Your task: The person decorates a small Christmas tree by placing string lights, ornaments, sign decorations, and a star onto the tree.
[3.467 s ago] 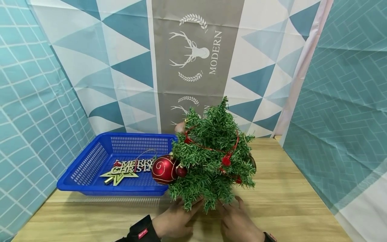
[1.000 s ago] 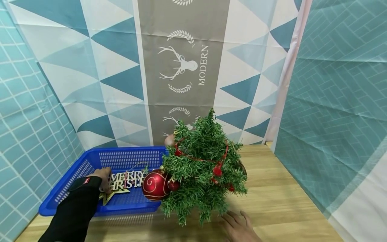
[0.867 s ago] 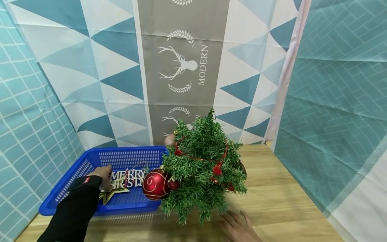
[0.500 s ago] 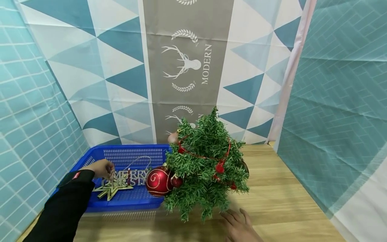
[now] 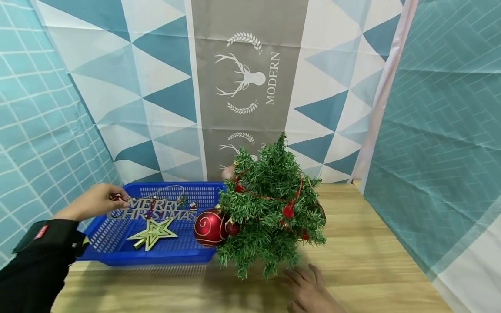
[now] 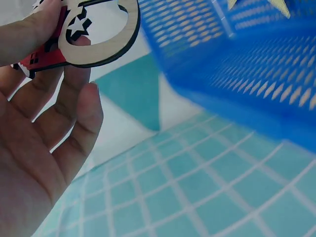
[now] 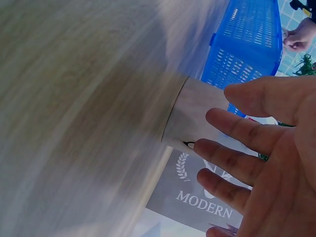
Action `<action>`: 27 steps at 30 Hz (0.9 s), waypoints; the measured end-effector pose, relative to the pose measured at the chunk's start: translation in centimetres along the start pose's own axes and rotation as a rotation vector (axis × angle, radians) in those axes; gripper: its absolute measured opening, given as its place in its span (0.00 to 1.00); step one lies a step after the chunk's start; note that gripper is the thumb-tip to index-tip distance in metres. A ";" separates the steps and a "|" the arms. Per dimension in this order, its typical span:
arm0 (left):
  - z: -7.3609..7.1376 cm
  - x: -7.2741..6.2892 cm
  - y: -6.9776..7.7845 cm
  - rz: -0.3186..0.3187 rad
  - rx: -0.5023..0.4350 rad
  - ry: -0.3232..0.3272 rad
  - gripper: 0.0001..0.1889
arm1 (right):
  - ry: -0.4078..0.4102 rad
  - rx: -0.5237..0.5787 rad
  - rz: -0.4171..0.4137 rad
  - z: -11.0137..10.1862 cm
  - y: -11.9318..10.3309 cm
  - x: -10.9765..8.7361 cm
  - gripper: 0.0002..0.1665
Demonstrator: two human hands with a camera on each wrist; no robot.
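My left hand (image 5: 94, 201) pinches the left end of a "Merry Christmas" letter sign (image 5: 150, 209), lifted above the blue basket. In the left wrist view, thumb and fingers meet on a red-painted part of the sign (image 6: 98, 49). A gold star tree topper (image 5: 155, 234) lies in the basket. My right hand (image 5: 309, 289) is by the front of a small decorated Christmas tree (image 5: 270, 217). Its fingers are spread and fairly straight in the right wrist view, in front of the tree's pale base (image 7: 197, 111); whether they touch it I cannot tell.
The blue basket (image 5: 156, 261) stands left of the tree on the wooden table (image 5: 364, 252). A large red bauble (image 5: 210, 227) hangs on the tree's left side, close to the basket's right end. Patterned cloths (image 5: 250, 26) enclose the back and sides.
My left hand went from the tree's base into the basket, took hold of the letter sign and raised it leftward off the star. The right hand moved little.
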State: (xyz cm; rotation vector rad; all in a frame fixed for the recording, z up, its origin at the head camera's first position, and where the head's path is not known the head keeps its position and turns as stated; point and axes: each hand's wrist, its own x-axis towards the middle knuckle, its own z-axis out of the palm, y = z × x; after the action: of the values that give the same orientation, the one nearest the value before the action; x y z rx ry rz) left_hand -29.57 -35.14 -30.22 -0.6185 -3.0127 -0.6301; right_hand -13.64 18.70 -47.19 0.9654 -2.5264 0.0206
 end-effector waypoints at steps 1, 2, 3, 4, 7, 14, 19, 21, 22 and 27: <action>-0.3 -0.3 -0.4 0.008 0.006 0.020 0.07 | -0.005 0.008 -0.002 -0.1 0.0 0.0 0.22; -0.7 -0.6 -0.6 0.009 0.009 0.037 0.08 | -0.009 0.012 -0.004 -0.1 0.0 0.1 0.22; -1.1 -1.0 -0.8 0.008 0.010 0.052 0.10 | -0.011 0.012 -0.007 -0.2 0.0 0.1 0.21; -1.2 -1.3 -1.5 0.045 -0.015 0.083 0.09 | -0.012 0.013 -0.012 -0.2 0.0 0.1 0.20; -2.1 -2.4 -1.4 0.027 0.000 0.127 0.14 | -0.021 0.019 -0.019 -0.1 0.1 0.1 0.20; -3.2 -3.9 3.5 -0.080 0.053 0.185 0.15 | 0.004 -0.012 -0.039 0.1 0.2 0.0 0.17; -3.9 -4.9 6.6 -0.036 0.007 0.286 0.10 | 0.014 0.002 -0.032 0.2 0.2 0.1 0.18; -4.2 -5.4 7.4 -0.032 0.000 0.334 0.09 | 0.001 0.023 -0.017 0.2 0.2 0.1 0.18; -4.3 -5.6 7.8 -0.037 -0.003 0.353 0.09 | -0.004 0.033 -0.010 0.2 0.1 0.2 0.18; -5.0 -6.6 9.1 -0.044 -0.006 0.454 0.09 | -0.034 0.082 0.011 -0.1 0.1 0.2 0.19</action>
State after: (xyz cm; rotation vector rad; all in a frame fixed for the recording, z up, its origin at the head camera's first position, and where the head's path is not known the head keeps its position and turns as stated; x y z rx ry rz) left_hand -20.40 -31.90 -22.67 -0.3497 -2.6052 -0.6748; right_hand -13.82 18.66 -46.96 0.9912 -2.5796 0.1125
